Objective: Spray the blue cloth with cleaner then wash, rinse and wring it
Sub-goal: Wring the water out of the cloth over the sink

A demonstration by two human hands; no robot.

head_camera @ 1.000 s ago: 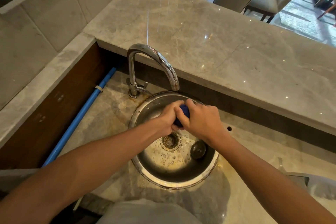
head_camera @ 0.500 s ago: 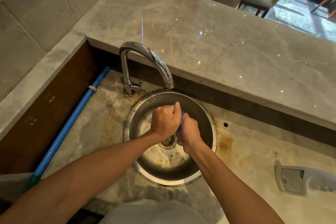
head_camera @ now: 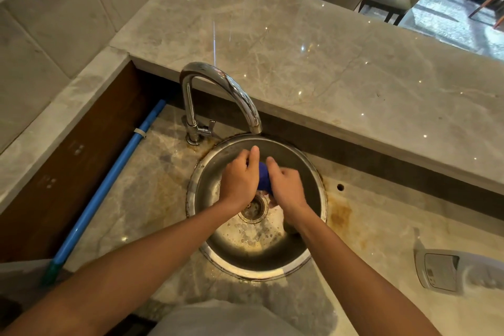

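Two hands: left hand (head_camera: 240, 180) and right hand (head_camera: 286, 188) both curl round the blue cloth (head_camera: 264, 179), bunched into a tight wad between them.
Head view, change: half a second ago the fists were pressed together with only a sliver of blue showing; now they sit slightly apart and more of the wad is exposed. A second ago the right hand lay over the top of the cloth.
Head view, meaning: alternating grips read as twisting, so the step in hand is judged to be wringing, late in the task.
Cloth position: between the two palms, held above the sink (head_camera: 201, 185), just far of the drain (head_camera: 252, 209).
Left hand grip: fingers wrapped on the left side of the wad, one finger raised toward the far rim.
Right hand grip: fingers closed on the right side, slightly blurred.
Tap (head_camera: 218, 90): spout ends just far of the hands; no stream can be made out.
Sink floor: wet, with droplets near the drain.
Counter, right: pale device (head_camera: 450, 270), well apart from the hands.
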